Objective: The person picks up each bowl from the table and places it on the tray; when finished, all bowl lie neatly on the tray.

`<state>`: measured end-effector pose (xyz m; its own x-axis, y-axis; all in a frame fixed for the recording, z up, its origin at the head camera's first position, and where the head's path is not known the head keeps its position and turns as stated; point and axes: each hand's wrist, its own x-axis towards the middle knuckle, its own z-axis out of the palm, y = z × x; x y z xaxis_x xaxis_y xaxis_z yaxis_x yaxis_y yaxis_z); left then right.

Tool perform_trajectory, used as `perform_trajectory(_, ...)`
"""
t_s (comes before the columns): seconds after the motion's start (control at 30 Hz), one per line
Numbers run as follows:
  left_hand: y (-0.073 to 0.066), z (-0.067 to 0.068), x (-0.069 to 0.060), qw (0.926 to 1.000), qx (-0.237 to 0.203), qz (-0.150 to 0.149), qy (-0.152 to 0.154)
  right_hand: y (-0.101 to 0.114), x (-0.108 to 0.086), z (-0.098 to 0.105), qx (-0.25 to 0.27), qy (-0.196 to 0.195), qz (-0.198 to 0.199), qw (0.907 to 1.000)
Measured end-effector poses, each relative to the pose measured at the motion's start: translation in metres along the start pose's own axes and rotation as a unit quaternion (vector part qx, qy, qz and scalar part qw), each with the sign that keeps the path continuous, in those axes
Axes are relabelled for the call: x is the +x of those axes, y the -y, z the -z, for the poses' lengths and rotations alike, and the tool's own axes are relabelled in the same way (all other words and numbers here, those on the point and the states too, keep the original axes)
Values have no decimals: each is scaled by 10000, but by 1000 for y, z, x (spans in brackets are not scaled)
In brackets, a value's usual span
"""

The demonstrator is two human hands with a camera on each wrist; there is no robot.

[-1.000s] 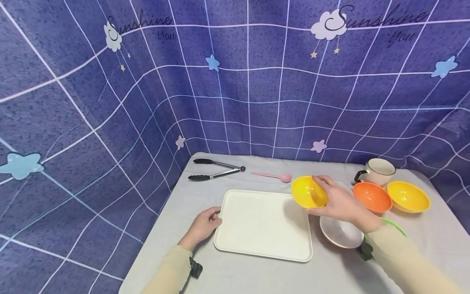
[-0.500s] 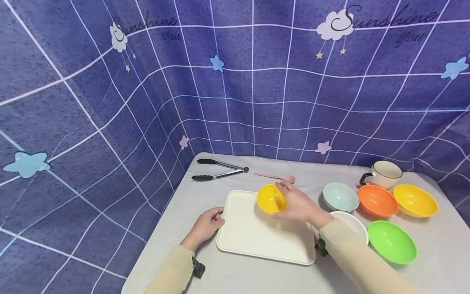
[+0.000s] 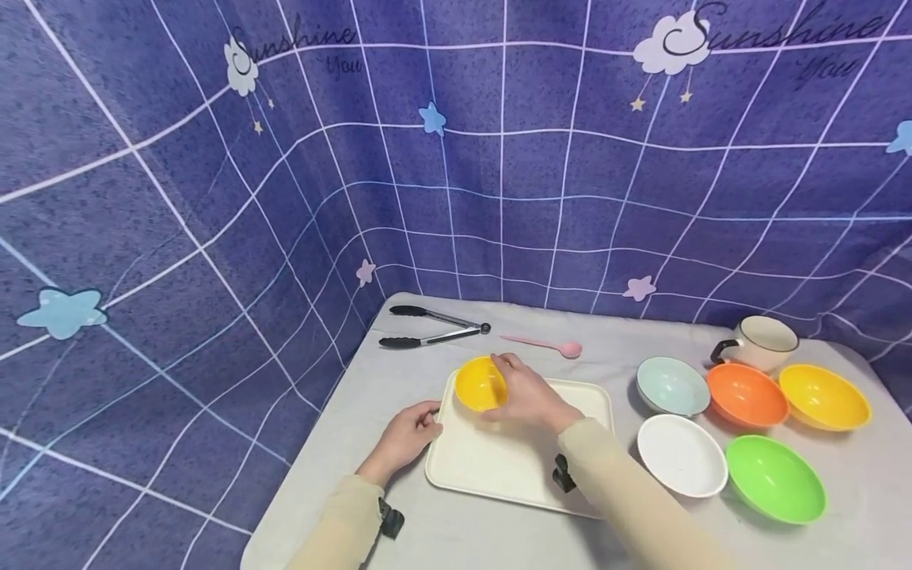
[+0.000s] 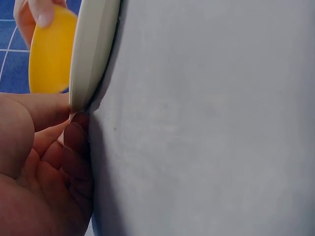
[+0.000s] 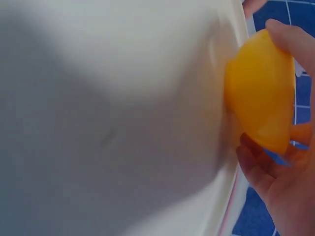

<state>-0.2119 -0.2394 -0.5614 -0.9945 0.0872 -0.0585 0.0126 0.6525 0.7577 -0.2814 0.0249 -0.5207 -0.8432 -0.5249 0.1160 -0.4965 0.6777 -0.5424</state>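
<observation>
Apparently setting the small yellow bowl (image 3: 477, 385) down at the far-left corner of the cream tray (image 3: 466, 457), grasping it with right fingers (image 5: 256, 169), pinching tray edge with left fingers (image 4: 49, 106); next, probably, to seat and release.

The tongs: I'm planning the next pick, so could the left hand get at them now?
Probably yes: the tongs lie beyond the left hand, with nothing on the cloth between, though it would first have to let go of the tray.
</observation>
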Motion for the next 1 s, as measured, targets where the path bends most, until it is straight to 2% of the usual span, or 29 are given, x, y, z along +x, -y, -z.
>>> perform_trajectory(0.17, -2, -1, 2, 10000, -17, -64, 38, 8, 10, -15, 212, -193, 23, 9996)
perform_trajectory(0.37, -2, 2, 2, 10000, 42, -9, 5, 16, 20, -29, 428, -356, 61, 9984)
perform_trajectory(0.63, 3, 0, 1, 9999, -7, 158, 50, 13, 11, -29, 557, -221, 121, 9981)
perform_trajectory(0.8, 4, -1, 2, 9997, -8, 227, 27, 4, -8, -4, 393, -168, 212, 9989)
perform_trajectory(1.0, 2, -1, 3, 9996, -22, 284, 48, -15, -48, 52, 262, -460, 240, 9983)
